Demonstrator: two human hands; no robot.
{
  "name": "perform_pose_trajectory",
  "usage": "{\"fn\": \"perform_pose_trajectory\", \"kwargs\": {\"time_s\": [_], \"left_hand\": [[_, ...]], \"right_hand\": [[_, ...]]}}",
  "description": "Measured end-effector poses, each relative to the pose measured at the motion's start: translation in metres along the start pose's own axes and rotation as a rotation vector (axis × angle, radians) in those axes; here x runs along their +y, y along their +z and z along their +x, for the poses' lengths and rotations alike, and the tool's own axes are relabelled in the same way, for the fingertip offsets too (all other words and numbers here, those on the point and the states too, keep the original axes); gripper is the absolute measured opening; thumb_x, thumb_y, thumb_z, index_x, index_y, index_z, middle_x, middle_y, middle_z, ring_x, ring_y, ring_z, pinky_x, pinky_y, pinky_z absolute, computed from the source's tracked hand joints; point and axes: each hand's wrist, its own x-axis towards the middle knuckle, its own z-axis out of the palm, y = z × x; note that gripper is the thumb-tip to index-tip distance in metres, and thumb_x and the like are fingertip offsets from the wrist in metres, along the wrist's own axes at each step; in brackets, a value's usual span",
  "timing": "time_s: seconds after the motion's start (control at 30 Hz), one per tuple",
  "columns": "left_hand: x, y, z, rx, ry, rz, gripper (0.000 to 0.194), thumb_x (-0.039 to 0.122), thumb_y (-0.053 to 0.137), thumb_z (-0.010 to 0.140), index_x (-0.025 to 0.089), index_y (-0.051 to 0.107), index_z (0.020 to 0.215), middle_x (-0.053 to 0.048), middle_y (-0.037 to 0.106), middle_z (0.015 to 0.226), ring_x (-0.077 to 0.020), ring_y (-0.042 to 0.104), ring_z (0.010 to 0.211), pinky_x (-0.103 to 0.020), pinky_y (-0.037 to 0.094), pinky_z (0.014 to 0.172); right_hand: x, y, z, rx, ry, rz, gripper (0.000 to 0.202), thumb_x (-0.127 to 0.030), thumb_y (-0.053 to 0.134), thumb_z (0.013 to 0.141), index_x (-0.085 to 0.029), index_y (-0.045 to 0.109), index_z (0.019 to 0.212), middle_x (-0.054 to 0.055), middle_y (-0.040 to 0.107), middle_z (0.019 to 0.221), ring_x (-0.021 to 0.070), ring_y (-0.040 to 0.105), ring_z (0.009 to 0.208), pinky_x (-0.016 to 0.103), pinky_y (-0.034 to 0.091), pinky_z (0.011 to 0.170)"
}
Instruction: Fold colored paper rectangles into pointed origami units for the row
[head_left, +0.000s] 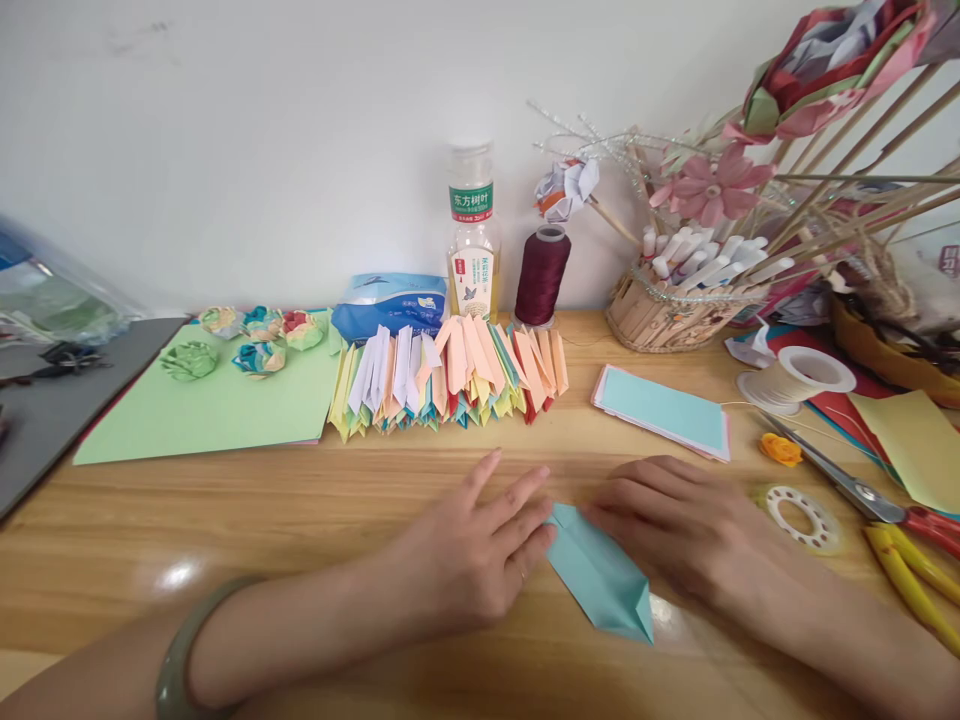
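A folded piece of teal paper [600,580] lies on the wooden table between my hands, its lower right corner slightly raised. My left hand [487,540] is at its upper left edge, fingers spread, the lower fingertips touching the paper. My right hand [667,520] rests over the upper right edge, fingers bent and close together, pressing the paper; its fingertips are partly hidden. Behind them stands a row of folded paper pieces [450,375] in several colours. To the right of that row lies a stack of light blue and pink paper rectangles [664,408].
Green sheets [225,415] at the left carry several paper flowers. A bottle [472,240], a tissue pack [390,303] and a maroon thread spool [543,275] stand along the wall. On the right are a pen basket [675,315], scissors [840,485], a tape roll [799,518] and yellow-handled pliers [911,575].
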Motion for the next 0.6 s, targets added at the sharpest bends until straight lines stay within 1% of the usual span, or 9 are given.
{"fn": "perform_pose_trajectory", "kwargs": {"time_s": [0.07,0.1,0.17,0.27,0.33,0.4,0.53,0.6], "left_hand": [[0.002,-0.001,-0.003,0.042,-0.036,0.05,0.027,0.008,0.038,0.092,0.005,0.064,0.102,-0.015,0.066,0.108,-0.0316,0.05,0.117,-0.055,0.039,0.096],[0.003,-0.001,-0.005,0.074,-0.063,0.076,0.027,0.006,0.039,0.091,0.004,0.064,0.098,-0.015,0.068,0.102,-0.0302,0.053,0.113,-0.054,0.04,0.095],[0.003,-0.002,-0.008,0.14,-0.121,0.113,0.025,0.005,0.041,0.09,0.006,0.066,0.091,-0.014,0.07,0.092,-0.0263,0.059,0.103,-0.051,0.044,0.093],[0.0,-0.002,-0.008,0.196,-0.168,0.112,0.021,0.006,0.047,0.089,0.01,0.066,0.081,-0.009,0.07,0.082,-0.0211,0.062,0.09,-0.045,0.048,0.091],[-0.002,-0.002,-0.007,0.208,-0.177,0.092,0.02,0.006,0.049,0.088,0.01,0.066,0.077,-0.007,0.069,0.08,-0.0202,0.062,0.087,-0.044,0.049,0.09],[-0.004,-0.003,-0.005,0.22,-0.175,0.062,0.019,0.006,0.05,0.087,0.01,0.065,0.076,-0.007,0.068,0.079,-0.0201,0.061,0.087,-0.042,0.049,0.09],[-0.006,-0.003,-0.003,0.236,-0.167,-0.064,0.021,0.004,0.051,0.086,0.01,0.064,0.07,-0.007,0.065,0.074,-0.0206,0.06,0.086,-0.037,0.051,0.085],[-0.007,-0.002,-0.003,0.199,-0.154,-0.142,0.024,0.003,0.048,0.086,0.009,0.064,0.069,-0.007,0.064,0.072,-0.0209,0.06,0.085,-0.034,0.053,0.078]], "right_hand": [[0.005,-0.006,-0.003,0.044,0.068,-0.009,0.032,-0.011,0.029,0.093,-0.017,0.059,0.083,0.007,0.06,0.083,0.0198,0.055,0.079,0.034,0.042,0.065],[0.006,-0.008,-0.003,0.065,0.106,-0.014,0.029,-0.01,0.032,0.092,-0.018,0.059,0.083,0.007,0.06,0.084,0.019,0.055,0.078,0.032,0.042,0.064],[0.006,-0.011,-0.003,0.076,0.158,-0.002,0.021,-0.011,0.039,0.089,-0.018,0.058,0.089,0.007,0.06,0.087,0.0182,0.056,0.077,0.031,0.043,0.064],[0.001,-0.011,0.0,-0.006,0.211,0.089,0.015,-0.014,0.042,0.088,-0.02,0.056,0.092,0.006,0.059,0.087,0.0174,0.057,0.077,0.029,0.044,0.063],[-0.002,-0.009,0.001,-0.084,0.245,0.148,0.013,-0.016,0.043,0.089,-0.021,0.055,0.091,0.005,0.058,0.086,0.0169,0.057,0.075,0.028,0.043,0.062],[-0.004,-0.006,0.0,-0.13,0.27,0.187,0.01,-0.018,0.043,0.089,-0.021,0.053,0.089,0.005,0.057,0.085,0.0165,0.056,0.073,0.028,0.043,0.061],[-0.003,-0.002,-0.003,-0.169,0.314,0.239,0.011,-0.022,0.04,0.091,-0.02,0.05,0.086,0.004,0.057,0.083,0.0158,0.055,0.07,0.028,0.043,0.06],[-0.003,-0.002,-0.004,-0.17,0.362,0.266,0.013,-0.024,0.04,0.092,-0.021,0.051,0.087,0.004,0.058,0.081,0.0155,0.056,0.068,0.028,0.043,0.059]]}}
